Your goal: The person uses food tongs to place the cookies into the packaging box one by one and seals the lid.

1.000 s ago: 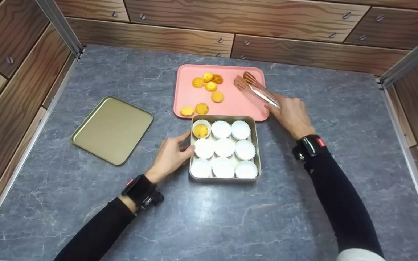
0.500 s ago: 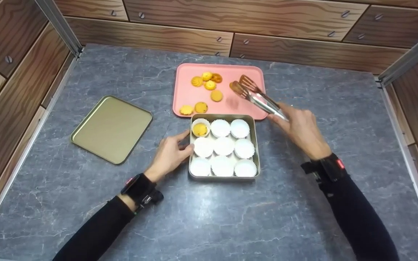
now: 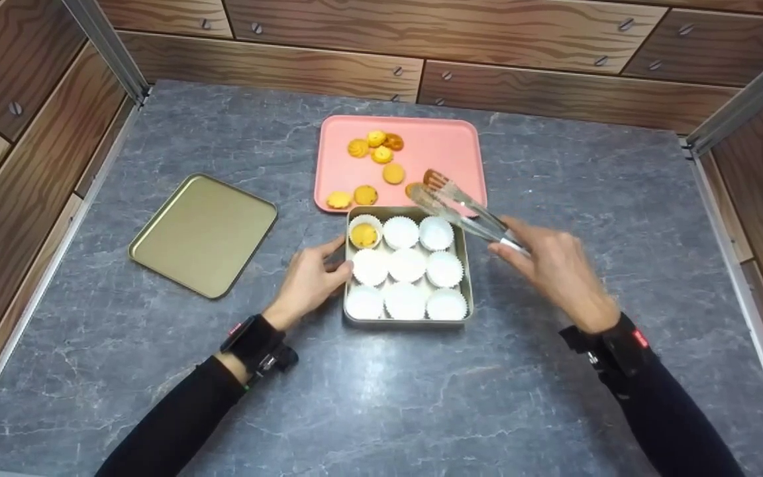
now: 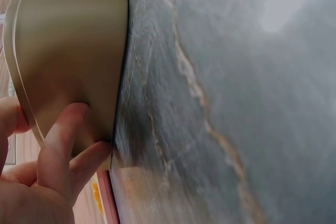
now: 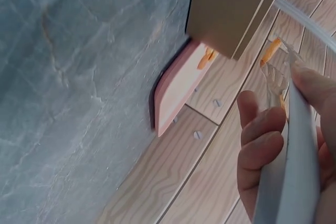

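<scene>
My right hand (image 3: 557,268) grips a pair of tongs (image 3: 477,215) by the handles. Held between the tong tips is a small golden-brown cookie (image 5: 270,52), above the near edge of the pink tray and the far rim of the tin. The square tin (image 3: 408,322) holds rows of white paper cups (image 3: 406,266). One yellow cookie (image 3: 363,235) sits in its far left cup. My left hand (image 3: 308,281) rests against the tin's left side, fingertips pressed on the outer wall in the left wrist view.
Behind the tin lies the pink tray (image 3: 448,142), with several cookies (image 3: 393,173) mostly on its left half. A flat gold lid (image 3: 206,235) lies at the left on the grey marbled table (image 3: 368,397). Wood-patterned walls (image 3: 328,33) enclose the back and sides.
My right hand has drawn the tongs with the cookie from the tray's right part toward me and the tin. My left hand stays at the tin's side.
</scene>
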### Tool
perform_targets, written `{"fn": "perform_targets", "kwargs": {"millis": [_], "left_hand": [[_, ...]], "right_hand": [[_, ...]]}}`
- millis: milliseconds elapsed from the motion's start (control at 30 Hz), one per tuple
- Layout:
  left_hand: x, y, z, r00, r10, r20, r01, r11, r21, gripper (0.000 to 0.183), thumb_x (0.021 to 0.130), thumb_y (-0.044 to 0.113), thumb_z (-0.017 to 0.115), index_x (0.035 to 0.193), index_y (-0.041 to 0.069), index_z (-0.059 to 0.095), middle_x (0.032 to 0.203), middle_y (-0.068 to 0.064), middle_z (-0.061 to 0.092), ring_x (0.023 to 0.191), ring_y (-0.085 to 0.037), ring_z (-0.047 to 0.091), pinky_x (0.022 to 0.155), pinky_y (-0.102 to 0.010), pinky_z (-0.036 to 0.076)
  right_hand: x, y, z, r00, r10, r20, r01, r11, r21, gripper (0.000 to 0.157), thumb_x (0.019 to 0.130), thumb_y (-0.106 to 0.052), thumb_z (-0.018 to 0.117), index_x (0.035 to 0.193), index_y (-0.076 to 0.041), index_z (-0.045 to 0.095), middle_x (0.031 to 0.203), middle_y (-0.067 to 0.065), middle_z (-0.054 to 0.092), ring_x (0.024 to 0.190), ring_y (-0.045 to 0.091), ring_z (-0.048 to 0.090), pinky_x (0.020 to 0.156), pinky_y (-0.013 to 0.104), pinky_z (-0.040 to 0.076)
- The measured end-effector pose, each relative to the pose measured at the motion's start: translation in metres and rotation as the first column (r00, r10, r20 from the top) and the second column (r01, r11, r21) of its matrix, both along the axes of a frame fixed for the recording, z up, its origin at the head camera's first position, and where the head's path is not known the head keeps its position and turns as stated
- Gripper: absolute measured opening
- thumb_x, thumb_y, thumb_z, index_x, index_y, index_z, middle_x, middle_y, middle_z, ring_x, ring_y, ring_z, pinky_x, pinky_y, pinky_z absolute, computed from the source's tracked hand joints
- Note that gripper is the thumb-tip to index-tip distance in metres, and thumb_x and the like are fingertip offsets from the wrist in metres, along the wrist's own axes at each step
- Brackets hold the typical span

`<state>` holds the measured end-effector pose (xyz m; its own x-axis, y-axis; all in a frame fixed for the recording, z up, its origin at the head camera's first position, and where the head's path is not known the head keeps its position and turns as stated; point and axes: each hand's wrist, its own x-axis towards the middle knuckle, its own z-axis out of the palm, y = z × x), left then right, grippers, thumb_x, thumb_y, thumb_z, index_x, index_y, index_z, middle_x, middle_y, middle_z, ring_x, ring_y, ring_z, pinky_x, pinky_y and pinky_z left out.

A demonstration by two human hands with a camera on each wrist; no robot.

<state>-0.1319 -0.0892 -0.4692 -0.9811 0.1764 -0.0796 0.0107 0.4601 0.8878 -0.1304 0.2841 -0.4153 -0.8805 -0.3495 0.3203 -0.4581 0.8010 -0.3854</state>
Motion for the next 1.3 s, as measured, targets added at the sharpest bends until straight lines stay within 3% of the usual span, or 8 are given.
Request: {"fn": "perform_targets", "kwargs": {"millis": [267, 467, 700, 1133, 1300], "left_hand": [[0.000, 0.000, 0.001, 1.000, 0.001, 0.000, -0.001, 1.000, -0.015, 0.059, 0.093, 0.013, 0.070, 0.148, 0.002, 0.052, 0.147, -0.023, 0.053, 0.062, -0.016, 0.068, 0.049, -0.022, 0.053], [0.001, 0.000, 0.001, 1.000, -0.003, 0.021, 0.003, 1.000, -0.015, 0.059, 0.094, 0.014, 0.069, 0.149, 0.003, 0.050, 0.146, -0.024, 0.054, 0.047, -0.009, 0.050, 0.043, -0.020, 0.046], [0.000, -0.001, 0.000, 0.999, 0.002, -0.033, -0.004, 0.999, -0.047, 0.057, 0.092, 0.015, 0.070, 0.146, 0.002, 0.054, 0.144, -0.022, 0.056, 0.060, -0.011, 0.063, 0.048, -0.019, 0.046], [0.001, -0.001, 0.001, 1.000, -0.010, -0.002, 0.010, 0.999, -0.052, 0.059, 0.094, 0.016, 0.069, 0.149, 0.003, 0.051, 0.144, -0.023, 0.057, 0.044, -0.006, 0.039, 0.041, -0.018, 0.039], [0.001, 0.000, 0.000, 1.000, -0.013, -0.004, 0.013, 0.999, -0.041, 0.059, 0.094, 0.015, 0.069, 0.148, 0.003, 0.051, 0.144, -0.022, 0.057, 0.045, -0.006, 0.043, 0.042, -0.018, 0.042]], "right_hand": [[0.013, -0.004, -0.003, 0.998, 0.062, -0.025, -0.061, 0.996, 0.068, 0.045, 0.094, -0.029, 0.077, 0.134, -0.009, 0.068, 0.085, 0.005, 0.073, 0.058, 0.010, 0.053, 0.046, 0.026, 0.046], [0.016, -0.009, -0.005, 0.995, 0.082, -0.057, -0.072, 0.984, 0.160, 0.048, 0.092, -0.028, 0.080, 0.133, -0.006, 0.067, 0.089, 0.011, 0.075, 0.064, 0.022, 0.066, 0.050, 0.039, 0.057], [0.015, -0.015, -0.006, 0.991, 0.094, -0.093, -0.071, 0.971, 0.227, 0.051, 0.094, -0.034, 0.077, 0.134, -0.005, 0.067, 0.083, 0.013, 0.072, 0.064, 0.029, 0.068, 0.050, 0.043, 0.057], [0.011, -0.024, -0.010, 0.992, 0.087, -0.088, -0.059, 0.957, 0.285, 0.052, 0.094, -0.036, 0.077, 0.132, -0.003, 0.067, 0.084, 0.017, 0.072, 0.059, 0.030, 0.066, 0.044, 0.042, 0.054], [0.011, -0.024, -0.011, 0.993, 0.083, -0.083, -0.056, 0.958, 0.280, 0.053, 0.093, -0.036, 0.078, 0.132, -0.002, 0.067, 0.087, 0.018, 0.073, 0.061, 0.032, 0.067, 0.046, 0.044, 0.055]]}}
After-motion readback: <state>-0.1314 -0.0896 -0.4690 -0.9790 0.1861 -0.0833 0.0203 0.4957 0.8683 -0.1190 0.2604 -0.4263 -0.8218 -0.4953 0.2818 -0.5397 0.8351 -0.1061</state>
